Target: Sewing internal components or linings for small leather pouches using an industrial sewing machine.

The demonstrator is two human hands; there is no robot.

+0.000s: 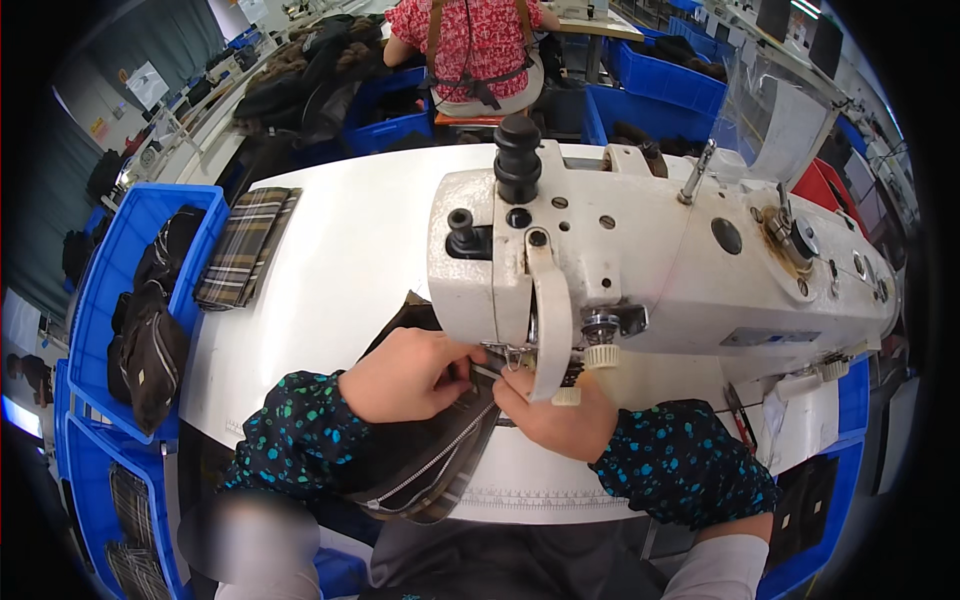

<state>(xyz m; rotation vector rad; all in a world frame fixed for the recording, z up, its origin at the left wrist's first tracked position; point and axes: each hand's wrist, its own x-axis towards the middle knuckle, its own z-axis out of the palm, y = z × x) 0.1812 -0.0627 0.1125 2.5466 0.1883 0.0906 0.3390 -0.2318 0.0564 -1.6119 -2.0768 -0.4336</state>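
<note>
A dark brown fabric piece [408, 458] with a long pale zipper and a plaid lining at its edge lies on the sewing machine's white table. Its upper part reaches under the needle area of the white sewing machine [680, 255]. My left hand [405, 378] is closed, its thumb and index finger pinching the fabric just left of the presser foot [514, 358]. On the other side, my right hand [562, 415] grips the fabric's edge with bent fingers close by the foot, partly behind the machine's white curved lever [553, 320]. The fingertips and the needle point are partly hidden.
Folded plaid cloth [246, 248] lies at the table's left, beside a blue bin [82, 262] of dark zippered pieces. Thread snips [740, 416] rest right of my right forearm. Beyond the table, a person in a red patterned shirt [470, 50] sits among blue bins.
</note>
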